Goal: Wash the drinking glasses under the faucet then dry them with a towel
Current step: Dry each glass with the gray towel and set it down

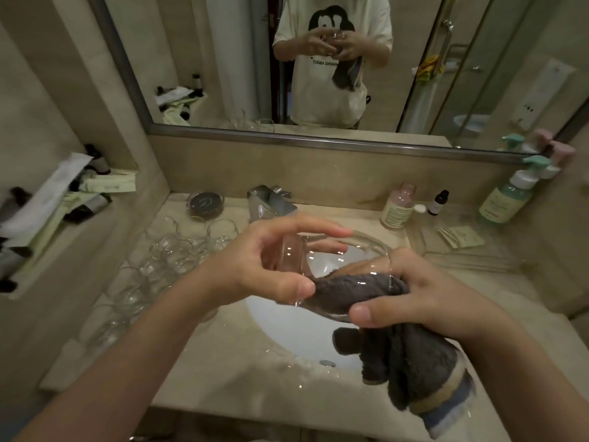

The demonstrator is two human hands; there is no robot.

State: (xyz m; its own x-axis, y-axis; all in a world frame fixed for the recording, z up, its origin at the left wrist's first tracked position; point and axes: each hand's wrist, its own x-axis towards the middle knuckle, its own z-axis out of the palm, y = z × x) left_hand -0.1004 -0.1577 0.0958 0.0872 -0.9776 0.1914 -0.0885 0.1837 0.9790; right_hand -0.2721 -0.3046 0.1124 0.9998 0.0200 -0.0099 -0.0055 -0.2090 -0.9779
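A clear drinking glass lies on its side above the white sink basin. My left hand grips its base end, thumb below and fingers over the top. My right hand holds a dark grey towel whose end is pushed into the glass's mouth, while the remainder hangs down over the counter edge. The chrome faucet stands behind the glass; no water runs from it. Several more clear glasses stand on the counter to the left.
A round dark dish sits beside the faucet. Bottles and a green pump bottle stand at the back right, near a clear tray with sachets. Toiletry tubes fill the left shelf. A mirror spans the wall.
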